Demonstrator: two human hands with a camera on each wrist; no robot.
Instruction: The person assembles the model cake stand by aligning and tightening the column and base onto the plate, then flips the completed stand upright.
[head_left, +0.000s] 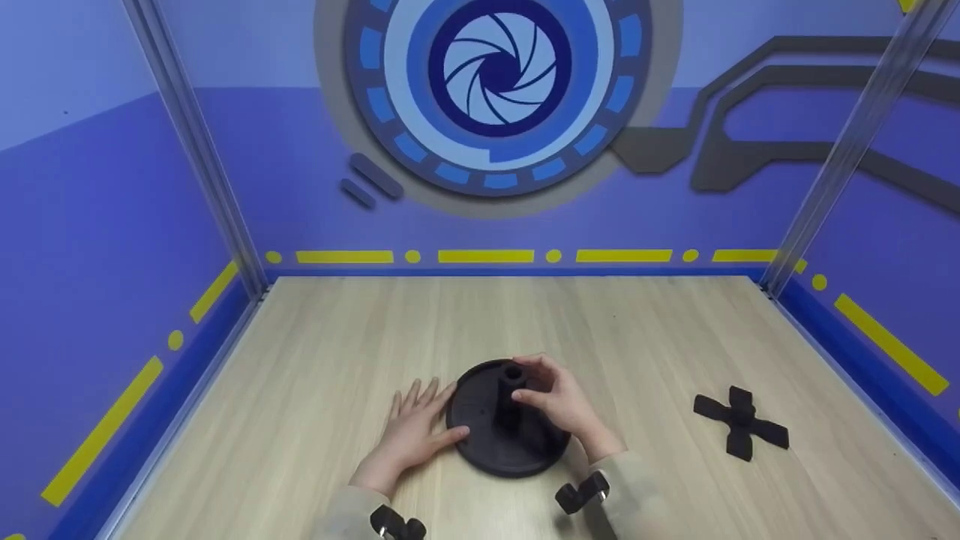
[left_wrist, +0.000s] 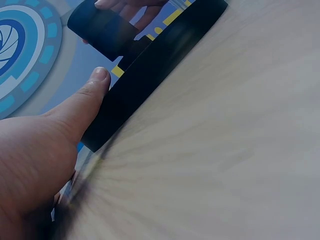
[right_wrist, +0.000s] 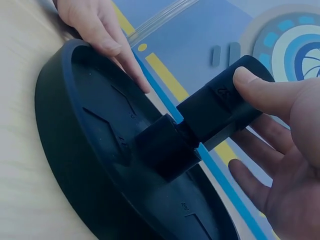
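Observation:
A round black disc-shaped base (head_left: 480,446) with a raised rim lies flat on the table. Out of its middle rises a short black hub (right_wrist: 162,150), with small raised marks on the floor around it. My right hand (head_left: 561,401) pinches a black hollow cylinder (right_wrist: 220,102) between thumb and fingers, upright over that hub. A narrower stretch shows between the cylinder and the hub in the right wrist view. My left hand (head_left: 412,435) rests beside the base's left side with straight, spread fingers, its thumb (left_wrist: 82,105) at the rim.
A black four-armed cross-shaped piece (head_left: 741,418) lies on the wooden table (head_left: 337,337) to the right. Blue printed panels (head_left: 285,172) stand behind and at both sides, with metal posts (head_left: 199,150) at the back corners.

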